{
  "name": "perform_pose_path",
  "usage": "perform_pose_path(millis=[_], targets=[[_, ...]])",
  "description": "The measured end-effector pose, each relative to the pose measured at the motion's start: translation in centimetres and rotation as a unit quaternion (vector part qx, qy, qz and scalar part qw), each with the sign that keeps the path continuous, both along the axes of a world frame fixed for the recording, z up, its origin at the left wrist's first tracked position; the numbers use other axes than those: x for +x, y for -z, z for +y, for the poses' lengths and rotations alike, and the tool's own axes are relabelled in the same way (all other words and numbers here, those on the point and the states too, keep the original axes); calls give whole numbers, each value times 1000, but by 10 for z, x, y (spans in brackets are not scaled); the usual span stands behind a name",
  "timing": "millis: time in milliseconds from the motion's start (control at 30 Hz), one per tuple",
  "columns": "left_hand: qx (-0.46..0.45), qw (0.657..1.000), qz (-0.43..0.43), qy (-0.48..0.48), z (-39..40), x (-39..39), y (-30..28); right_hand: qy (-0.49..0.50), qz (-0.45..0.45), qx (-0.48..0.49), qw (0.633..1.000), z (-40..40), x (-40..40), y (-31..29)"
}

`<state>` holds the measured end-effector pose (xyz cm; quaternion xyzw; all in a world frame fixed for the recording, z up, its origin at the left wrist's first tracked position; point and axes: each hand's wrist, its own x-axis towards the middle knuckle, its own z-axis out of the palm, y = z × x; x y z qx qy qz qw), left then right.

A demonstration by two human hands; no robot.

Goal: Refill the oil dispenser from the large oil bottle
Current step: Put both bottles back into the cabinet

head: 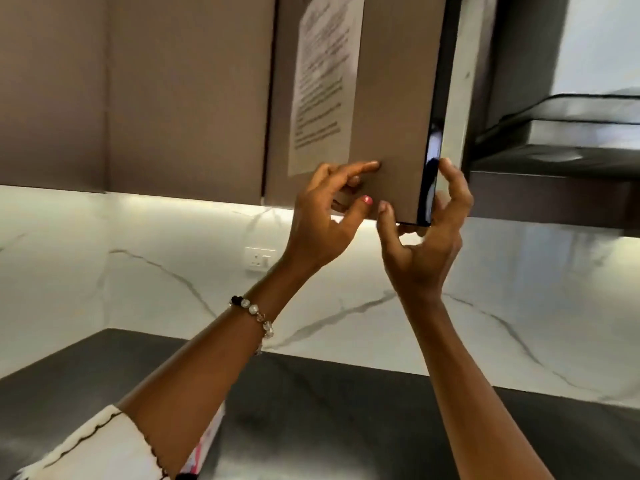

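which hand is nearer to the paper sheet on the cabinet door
Left. The left hand touches the cabinet door right beside the lower corner of the paper sheet; the right hand grips the door's opposite edge, farther off.

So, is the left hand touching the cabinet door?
Touching. The head view shows the left hand pressing its index fingertip onto the cabinet door.
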<state>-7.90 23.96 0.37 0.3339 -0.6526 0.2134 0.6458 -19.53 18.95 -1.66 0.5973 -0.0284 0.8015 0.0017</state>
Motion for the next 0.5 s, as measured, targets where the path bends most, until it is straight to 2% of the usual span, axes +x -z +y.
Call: perform_pose_path(millis=[233,400,500], targets=[[36,999,-39,-12,-85,-26,-2,124,-23,37,991,-94,-47,7],[45,984,-93,-147,-152,-20,3,204,-22,76,976,-170,-62,11],[28,971,-108,-210,-180,-16,8,301,-22,73,950,-207,-62,14]])
